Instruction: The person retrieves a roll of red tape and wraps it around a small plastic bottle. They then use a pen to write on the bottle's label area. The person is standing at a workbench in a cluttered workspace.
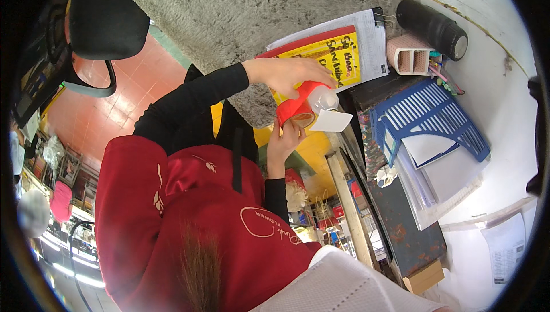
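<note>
A red item (292, 106) with a tan, ring-shaped end sits between my two hands; its exact kind is unclear. Beside it are a clear, rounded plastic part (324, 99) and a small white card (331, 121). From above, my left hand (289, 75) curves over the red item, thumb against its upper edge and fingers reaching toward the clear part. Below, my right hand (285, 144) grips its lower end between thumb and fingers. Just behind my left hand lies a yellow handwritten sheet (312, 51) on a red folder (344, 30).
Grey plush fabric (252, 8) spreads across the top. At right are a clipboard of papers (372, 40), a black cylinder (432, 28), a pink-and-white pen holder (409, 54) and a blue file rack (435, 117) with papers. A black chair (106, 14) stands at upper left.
</note>
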A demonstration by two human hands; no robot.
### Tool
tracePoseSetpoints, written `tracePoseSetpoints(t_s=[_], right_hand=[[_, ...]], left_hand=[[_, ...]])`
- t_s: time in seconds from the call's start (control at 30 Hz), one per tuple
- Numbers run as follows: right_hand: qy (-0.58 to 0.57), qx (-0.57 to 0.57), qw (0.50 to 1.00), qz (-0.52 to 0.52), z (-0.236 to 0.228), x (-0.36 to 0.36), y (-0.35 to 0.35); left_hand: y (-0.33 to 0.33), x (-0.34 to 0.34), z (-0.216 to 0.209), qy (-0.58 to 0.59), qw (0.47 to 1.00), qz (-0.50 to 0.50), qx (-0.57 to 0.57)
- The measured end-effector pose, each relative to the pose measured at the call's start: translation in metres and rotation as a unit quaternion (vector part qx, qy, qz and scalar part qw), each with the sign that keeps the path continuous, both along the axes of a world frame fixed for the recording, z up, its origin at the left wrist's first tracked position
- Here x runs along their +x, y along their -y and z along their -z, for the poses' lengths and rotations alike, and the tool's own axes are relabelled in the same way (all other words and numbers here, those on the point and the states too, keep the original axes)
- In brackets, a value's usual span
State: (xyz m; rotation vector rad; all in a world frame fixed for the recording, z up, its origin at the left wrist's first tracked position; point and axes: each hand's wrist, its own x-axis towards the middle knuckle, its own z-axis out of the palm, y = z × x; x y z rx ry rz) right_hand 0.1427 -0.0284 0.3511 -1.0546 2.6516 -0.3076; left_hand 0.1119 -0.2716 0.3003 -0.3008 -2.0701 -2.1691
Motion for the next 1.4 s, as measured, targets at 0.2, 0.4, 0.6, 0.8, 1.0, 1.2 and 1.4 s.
tracePoseSetpoints(t_s=[0.2, 0.4, 0.6, 0.8, 1.0, 1.2, 1.4], right_hand=[[0.015, -0.018, 1.0, 0.008, -0.005, -0.001, 0.002], [0.029, -0.018, 0.999, 0.004, -0.052, -0.019, 0.017], [0.122, -0.067, 0.99, 0.018, -0.147, -0.05, 0.043], [0.075, -0.146, 0.986, -0.008, -0.218, -0.079, 0.05], [0.081, -0.227, 0.969, -0.06, -0.278, -0.093, 0.037], [0.041, -0.308, 0.946, -0.094, -0.313, -0.09, 0.029], [0.07, -0.395, 0.914, -0.062, -0.316, -0.081, 0.03]], left_hand=[[-0.001, -0.016, -0.007, 0.006, 0.998, 0.056, -0.009], [-0.001, -0.034, -0.002, 0.078, 0.992, 0.08, 0.06], [-0.012, -0.024, -0.037, 0.251, 0.925, -0.006, 0.286], [-0.013, -0.007, -0.125, 0.363, 0.832, -0.05, 0.417], [-0.028, 0.014, -0.209, 0.313, 0.803, -0.075, 0.501], [-0.046, 0.033, -0.251, 0.261, 0.78, -0.072, 0.564], [-0.068, 0.054, -0.277, 0.251, 0.798, -0.132, 0.533]])
